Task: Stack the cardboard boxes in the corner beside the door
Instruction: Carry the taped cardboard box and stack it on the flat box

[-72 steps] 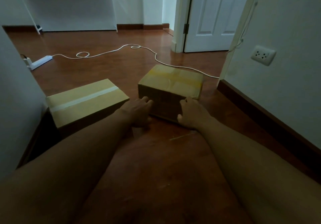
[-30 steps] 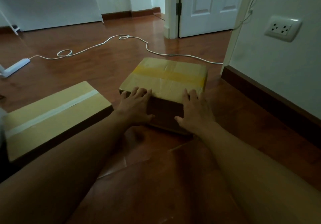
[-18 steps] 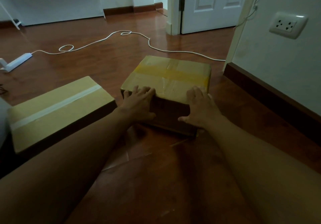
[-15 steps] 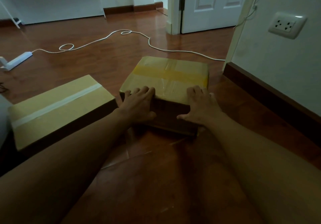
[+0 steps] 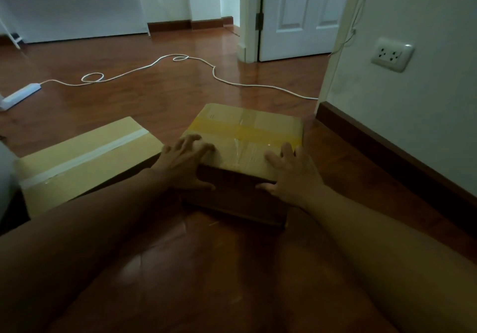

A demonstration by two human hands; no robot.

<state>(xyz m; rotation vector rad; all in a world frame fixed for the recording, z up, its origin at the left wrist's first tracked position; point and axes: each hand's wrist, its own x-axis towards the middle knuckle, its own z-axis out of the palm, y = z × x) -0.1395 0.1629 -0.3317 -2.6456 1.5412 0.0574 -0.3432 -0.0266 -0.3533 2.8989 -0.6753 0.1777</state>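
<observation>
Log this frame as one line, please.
stage: gripping | left hand and right hand: on yellow-taped box | white-taped box: untouched | stacked: no

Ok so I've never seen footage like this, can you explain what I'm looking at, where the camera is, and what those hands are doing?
There is no robot here. A camera worn on a person's head looks forward and down, so you see their own two bare arms. The left hand and right hand rest spread on the near edge of a cardboard box sealed with yellow tape, fingers on top, thumbs on its front side. It sits on the wooden floor, near the wall's baseboard. A second box with white tape lies to its left, untouched. Behind run a white cable, a power strip and a white door.
</observation>
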